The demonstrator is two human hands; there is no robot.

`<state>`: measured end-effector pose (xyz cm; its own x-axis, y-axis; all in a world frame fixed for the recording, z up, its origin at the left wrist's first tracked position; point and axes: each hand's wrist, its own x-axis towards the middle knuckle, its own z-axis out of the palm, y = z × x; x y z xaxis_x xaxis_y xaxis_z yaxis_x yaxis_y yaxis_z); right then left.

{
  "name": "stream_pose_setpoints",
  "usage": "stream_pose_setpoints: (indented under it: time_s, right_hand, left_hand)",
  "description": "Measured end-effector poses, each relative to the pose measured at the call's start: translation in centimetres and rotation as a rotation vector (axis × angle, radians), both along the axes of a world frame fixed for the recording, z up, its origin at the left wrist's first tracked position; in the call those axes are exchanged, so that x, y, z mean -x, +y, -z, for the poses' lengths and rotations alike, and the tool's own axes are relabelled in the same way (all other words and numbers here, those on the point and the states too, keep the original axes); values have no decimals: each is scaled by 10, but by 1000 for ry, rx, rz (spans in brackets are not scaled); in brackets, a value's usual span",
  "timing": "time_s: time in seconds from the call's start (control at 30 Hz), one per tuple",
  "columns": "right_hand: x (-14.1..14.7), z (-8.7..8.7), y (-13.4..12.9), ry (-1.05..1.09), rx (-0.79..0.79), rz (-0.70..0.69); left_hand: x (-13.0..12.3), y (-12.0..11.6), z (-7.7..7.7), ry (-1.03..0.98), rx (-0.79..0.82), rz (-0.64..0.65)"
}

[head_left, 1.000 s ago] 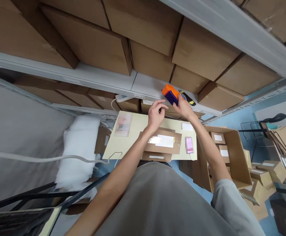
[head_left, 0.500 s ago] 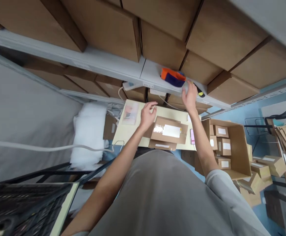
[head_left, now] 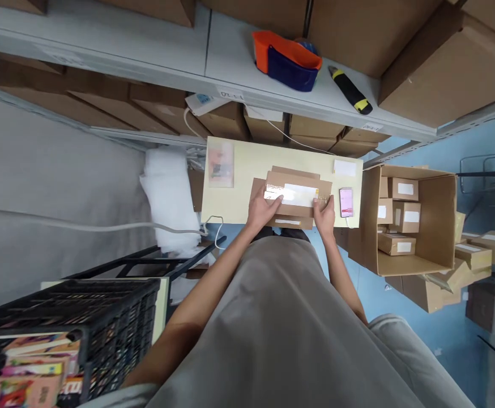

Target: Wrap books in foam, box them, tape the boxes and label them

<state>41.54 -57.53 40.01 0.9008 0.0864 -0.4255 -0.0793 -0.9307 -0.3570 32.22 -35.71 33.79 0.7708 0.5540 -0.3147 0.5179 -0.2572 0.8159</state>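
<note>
A flat cardboard box (head_left: pixel 292 179) with a white label (head_left: pixel 301 195) and shiny clear tape lies over the pale yellow table (head_left: pixel 247 153), its flaps spread around it. My left hand (head_left: pixel 263 209) grips its left side, thumb on top near the label. On the right end, my right hand (head_left: pixel 324 215) is closed with the thumb on the upper face. The fingers under the cardboard are hidden. To the right of this hand lies a phone (head_left: pixel 346 202) with a lit pink screen.
On the shelf (head_left: pixel 230 56) above lie an orange and dark-blue holder (head_left: pixel 287 61) and a black-yellow utility knife (head_left: pixel 350 89). A large open carton (head_left: pixel 436 221) with labelled boxes stands right. White wrap (head_left: pixel 169 198) and a black crate (head_left: pixel 120 317) are left.
My right hand has come down from the shelf beside the knife and taken the box's right end. My left hand has lowered onto its left side. The view has shifted.
</note>
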Motion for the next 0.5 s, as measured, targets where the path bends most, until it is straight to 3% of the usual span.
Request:
stream_pose_setpoints:
  time_s: [0.13,0.33,0.5]
  right_hand:
    - [-10,14,7,76,84,64]
    - [-16,30,-20,45,-90,-67]
    - [-19,14,-25,62,-180,-69]
  left_hand:
    - [-15,-7,6,188,-49,-84]
    - [-14,2,21,182,-98,-47]
    - [-11,16,10,127,43,6]
